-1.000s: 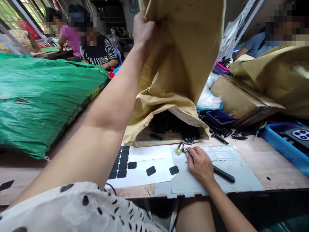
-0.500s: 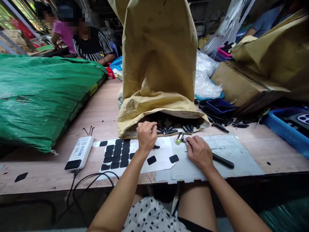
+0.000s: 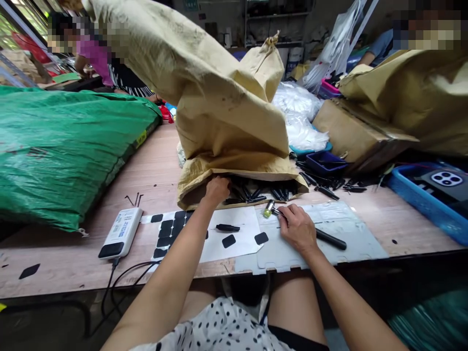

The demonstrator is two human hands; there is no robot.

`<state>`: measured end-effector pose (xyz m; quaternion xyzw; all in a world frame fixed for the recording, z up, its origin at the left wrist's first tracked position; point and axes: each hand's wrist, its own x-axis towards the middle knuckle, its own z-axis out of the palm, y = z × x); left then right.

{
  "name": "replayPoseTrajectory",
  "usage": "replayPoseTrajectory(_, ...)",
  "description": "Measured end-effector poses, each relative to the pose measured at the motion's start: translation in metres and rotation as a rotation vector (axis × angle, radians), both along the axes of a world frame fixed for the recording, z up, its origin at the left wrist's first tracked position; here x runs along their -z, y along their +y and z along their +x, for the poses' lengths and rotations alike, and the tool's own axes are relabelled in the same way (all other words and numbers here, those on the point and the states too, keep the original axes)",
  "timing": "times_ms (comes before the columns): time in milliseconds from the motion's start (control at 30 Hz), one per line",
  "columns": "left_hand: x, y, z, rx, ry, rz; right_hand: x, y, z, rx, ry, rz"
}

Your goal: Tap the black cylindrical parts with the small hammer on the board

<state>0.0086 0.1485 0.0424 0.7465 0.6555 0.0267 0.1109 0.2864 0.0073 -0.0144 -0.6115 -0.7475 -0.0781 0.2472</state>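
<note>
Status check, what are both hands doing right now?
Left hand at sack mouth, by black parts. Right hand grips small hammer on mat. Loose black part lies between.

A long wooden table (image 3: 153,161) runs from near to far in soft daylight that enters through windows (image 3: 10,19) at the far left. Metal shelving (image 3: 278,14) stands against the far wall. At the far left, people (image 3: 97,56) sit at another table (image 3: 78,84). The floor (image 3: 47,331) under the near edge lies in shadow.
</note>
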Motion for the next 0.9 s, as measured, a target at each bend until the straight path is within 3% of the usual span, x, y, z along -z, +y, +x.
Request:
replayPoseTrajectory(233,0.000,0.009,-0.014,0.039,-0.035,0.022,-0.001,-0.001,-0.001,0.004,0.011,-0.021)
replayPoseTrajectory(400,-0.002,0.016,-0.013,0.158,-0.046,-0.008,-0.002,-0.001,-0.002,0.016,0.014,-0.029)
replayPoseTrajectory(667,0.013,0.000,-0.004,0.163,-0.021,0.092,-0.004,-0.001,-0.003,0.020,0.030,-0.052)
replayPoseTrajectory(800,0.001,-0.013,-0.008,0.130,-0.028,0.212,-0.007,-0.001,-0.004,0.028,0.023,-0.066)
replayPoseTrajectory(900,-0.014,-0.027,0.006,0.069,-0.209,0.286,-0.009,-0.001,-0.005,0.032,0.025,-0.071)
